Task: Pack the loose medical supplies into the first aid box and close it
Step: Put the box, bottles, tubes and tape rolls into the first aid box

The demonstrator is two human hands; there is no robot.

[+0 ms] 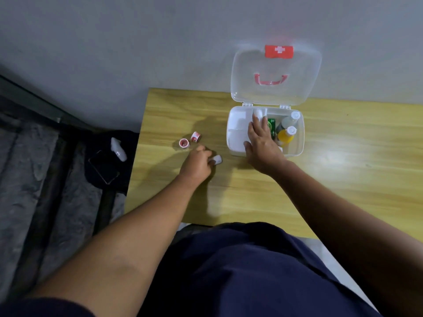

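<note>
The clear first aid box (299, 143) stands open on the wooden table (343, 179), its lid (274, 65) upright against the wall with a red cross latch. Inside are a yellow bottle (286, 136), a clear bottle (289, 120) and a green packet (271, 125). My right hand (261, 145) reaches into the box, fingers spread over its white tray, touching a white item (259, 113). My left hand (198, 162) is closed on a small white roll (216, 160) on the table left of the box. Two red-and-white tape rolls (183, 143) (196, 136) lie farther left.
The table's left edge runs close to the tape rolls. Beyond it, lower down, a dark cloth carries a phone (104, 167) and a white bottle (119, 149). A grey wall stands right behind the box. My dark clothing fills the bottom of the view.
</note>
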